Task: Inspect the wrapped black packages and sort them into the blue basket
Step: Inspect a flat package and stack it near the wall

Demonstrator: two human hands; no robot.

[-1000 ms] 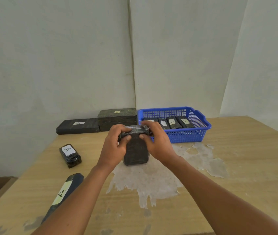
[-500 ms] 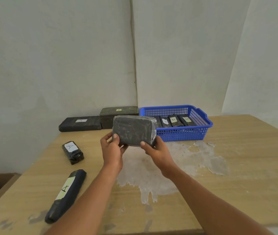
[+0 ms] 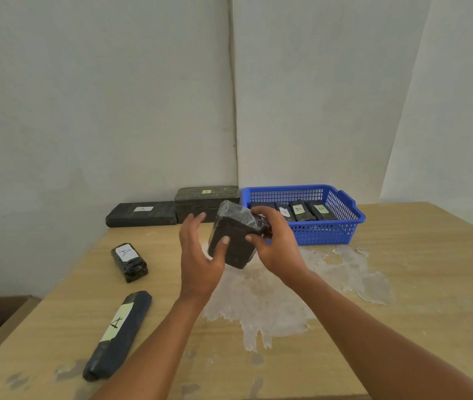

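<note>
Held above the pale wooden table (image 3: 402,284), in front of the blue plastic lattice basket (image 3: 345,226): a black rectangular package wrapped in clear film (image 3: 234,235). Long axis tilted, upper end leaning away and slightly left, lower end pointing down toward the person and a little right; broad dark face turned toward the camera. Right hand (image 3: 275,243) clamped on the package's right edge, fingers curled over the upper corner, thumb pressing the front face. Left hand (image 3: 200,255) beside the left edge, fingers spread and fairly straight, thumb tip touching the lower front face, not wrapped round it. Hands close together, separated only by the package.

Inside the basket, four dark wrapped bars with white labels (image 3: 299,210), lying side by side. On the table to the left, a small black wrapped block with a white label marked A (image 3: 128,261), and nearer, a long dark wrapped roll with a pale label (image 3: 119,333), long axis running diagonally. Against the wall, a flat black slab (image 3: 141,215) touching a taller dark block (image 3: 200,197).
</note>
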